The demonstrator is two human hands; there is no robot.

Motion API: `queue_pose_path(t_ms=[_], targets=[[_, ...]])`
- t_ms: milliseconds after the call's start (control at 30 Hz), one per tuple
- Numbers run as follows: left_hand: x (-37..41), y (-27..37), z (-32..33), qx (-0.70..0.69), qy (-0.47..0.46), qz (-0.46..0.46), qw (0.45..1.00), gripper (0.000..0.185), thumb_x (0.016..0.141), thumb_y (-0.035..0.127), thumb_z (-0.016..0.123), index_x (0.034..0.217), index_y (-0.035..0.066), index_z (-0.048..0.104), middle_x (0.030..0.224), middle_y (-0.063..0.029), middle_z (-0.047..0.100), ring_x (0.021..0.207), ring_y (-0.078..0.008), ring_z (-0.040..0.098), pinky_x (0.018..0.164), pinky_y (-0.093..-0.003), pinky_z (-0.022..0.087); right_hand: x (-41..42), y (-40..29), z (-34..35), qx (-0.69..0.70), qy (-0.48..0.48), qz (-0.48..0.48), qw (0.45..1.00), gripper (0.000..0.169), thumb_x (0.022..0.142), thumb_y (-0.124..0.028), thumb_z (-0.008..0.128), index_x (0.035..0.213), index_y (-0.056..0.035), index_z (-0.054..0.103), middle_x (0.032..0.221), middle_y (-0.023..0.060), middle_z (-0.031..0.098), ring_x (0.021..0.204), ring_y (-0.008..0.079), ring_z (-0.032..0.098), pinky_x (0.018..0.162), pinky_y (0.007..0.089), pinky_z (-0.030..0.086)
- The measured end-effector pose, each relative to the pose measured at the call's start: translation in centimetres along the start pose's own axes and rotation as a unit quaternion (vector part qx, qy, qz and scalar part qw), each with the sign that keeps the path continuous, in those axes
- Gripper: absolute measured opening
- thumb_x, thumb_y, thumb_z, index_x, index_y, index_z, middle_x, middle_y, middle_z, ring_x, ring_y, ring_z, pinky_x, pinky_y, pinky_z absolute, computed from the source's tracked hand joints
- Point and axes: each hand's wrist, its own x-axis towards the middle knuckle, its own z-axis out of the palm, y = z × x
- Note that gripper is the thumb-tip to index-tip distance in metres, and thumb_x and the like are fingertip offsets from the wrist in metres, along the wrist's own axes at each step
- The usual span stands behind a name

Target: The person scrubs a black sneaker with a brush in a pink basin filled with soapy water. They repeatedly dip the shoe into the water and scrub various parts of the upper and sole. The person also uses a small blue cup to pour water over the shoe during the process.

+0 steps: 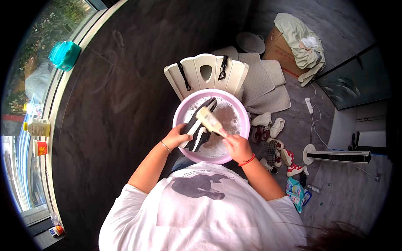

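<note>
My left hand (176, 137) grips one end of a black-and-white sneaker (200, 137), which is tilted over a pink plastic basin (245, 120). Foamy, murky water (228, 113) fills the basin under the shoe. In my right hand (238, 146) is the handle of a scrubbing brush (209, 119) with pale bristles. The brush head lies against the shoe along its sole edge; exact contact is hard to tell. Right behind the basin stands a white chair (191, 73) with black shoelaces (223, 67) draped over its backrest.
Several shoes (276, 127) lie right of the basin, near grey mats (270, 100). Farther right are a white tower fan (337, 156), a power strip (308, 105) and cords. A cardboard box (279, 51) under cloth stands at back right. Bottles (38, 127) line the left windowsill.
</note>
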Motion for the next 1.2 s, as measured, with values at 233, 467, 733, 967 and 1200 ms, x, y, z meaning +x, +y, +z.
queue_pose_path(t_ms=[233, 467, 733, 967, 1200], targets=[[-0.5, -0.2, 0.0, 0.008, -0.02, -0.011, 1.0, 0.087, 0.068, 0.026, 0.077, 0.138, -0.012, 0.044, 0.125, -0.0223, 0.06, 0.114, -0.027, 0.059, 0.102, -0.035, 0.045, 1.2, 1.8, 1.2, -0.006, 0.044, 0.016, 0.999, 0.046, 0.091, -0.02, 0.066, 0.136, -0.0231, 0.06, 0.067, 0.0154, 0.056, 0.059, 0.0348, 0.059, 0.056, 0.0457, 0.046], [-1.1, 0.5, 0.5, -0.038, -0.014, -0.016, 0.999, 0.089, 0.069, 0.025, 0.077, 0.139, -0.015, 0.041, 0.127, -0.0233, 0.058, 0.117, -0.0276, 0.058, 0.103, -0.0359, 0.043, 1.7, 1.0, 1.1, 0.005, 0.024, 0.021, 0.999, 0.038, 0.091, -0.018, 0.066, 0.129, -0.0144, 0.065, 0.07, 0.0185, 0.06, 0.062, 0.0366, 0.06, 0.057, 0.0452, 0.047], [-0.9, -0.7, 0.3, -0.03, -0.004, -0.012, 0.999, 0.088, 0.069, 0.026, 0.077, 0.139, -0.014, 0.042, 0.128, -0.0232, 0.058, 0.117, -0.0277, 0.058, 0.104, -0.0352, 0.043, 1.8, 1.3, 1.5, -0.005, 0.001, 0.015, 1.0, 0.043, 0.091, -0.018, 0.065, 0.133, -0.0222, 0.061, 0.068, 0.0182, 0.058, 0.061, 0.0386, 0.059, 0.057, 0.048, 0.047], [-1.1, -0.1, 0.5, -0.019, -0.001, -0.016, 1.0, 0.089, 0.069, 0.028, 0.078, 0.139, -0.014, 0.043, 0.129, -0.0249, 0.058, 0.117, -0.0292, 0.059, 0.105, -0.0349, 0.042, 1.4, 1.9, 2.3, -0.027, 0.02, -0.003, 0.999, 0.042, 0.091, -0.021, 0.065, 0.133, -0.0215, 0.061, 0.071, 0.0192, 0.06, 0.065, 0.0404, 0.061, 0.059, 0.0492, 0.048], [-0.7, -2.1, -0.5, -0.047, 0.026, -0.023, 0.998, 0.087, 0.07, 0.027, 0.077, 0.139, -0.016, 0.042, 0.13, -0.0253, 0.058, 0.117, -0.0293, 0.059, 0.103, -0.0361, 0.044, 2.9, 7.0, -3.8, 0.057, 0.158, 0.242, 0.956, 0.044, 0.092, -0.02, 0.066, 0.132, -0.0035, 0.058, 0.105, 0.0223, 0.07, 0.096, 0.0317, 0.069, 0.083, 0.039, 0.052]])
